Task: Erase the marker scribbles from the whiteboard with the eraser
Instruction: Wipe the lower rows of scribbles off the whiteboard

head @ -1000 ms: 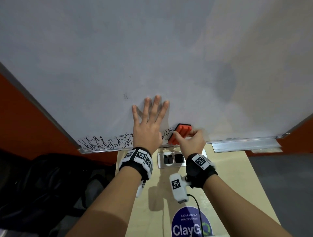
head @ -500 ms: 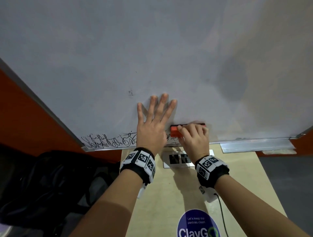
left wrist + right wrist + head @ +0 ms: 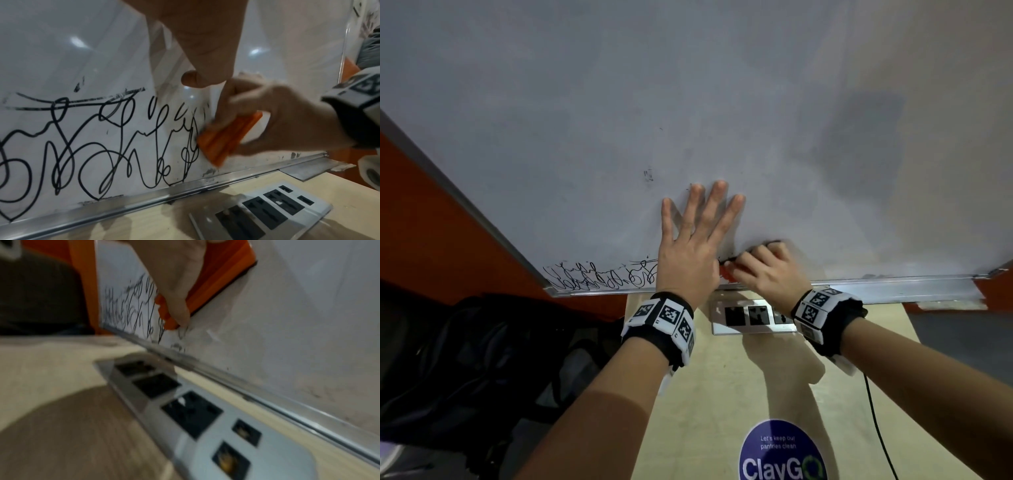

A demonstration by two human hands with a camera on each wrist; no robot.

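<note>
Head view: erasing was under way at the lower edge of the whiteboard [image 3: 688,102]. The left hand [image 3: 686,260] lay flat on the board, fingers straight and spread, bracing. The right hand [image 3: 767,270] was curled round the orange eraser [image 3: 725,274], which it mostly hid, and held it against the board just above the metal rail [image 3: 859,282]. The scribbles [image 3: 602,277] ran along the bottom strip to the left of both hands; the board to the right of them looked wiped. Both forearms reached up from the bench [image 3: 722,394].

Left wrist view: the eraser, tilted, touched the right end of the black scribbles. The right hand pinched it between thumb and fingers. The left thumb [image 3: 195,78] sat just above it.

Right wrist view: blurred. The eraser's dark pad lay flat on the board, with the scribbles beyond it and faint smears near the rail. A socket panel [image 3: 205,418] was set in the bench below.

Judgement: mid-task, most of the scribble line untouched. The next stroke calls for sweeping leftward along the rail, and the left hand stood in that path, so it would need to shift.
</note>
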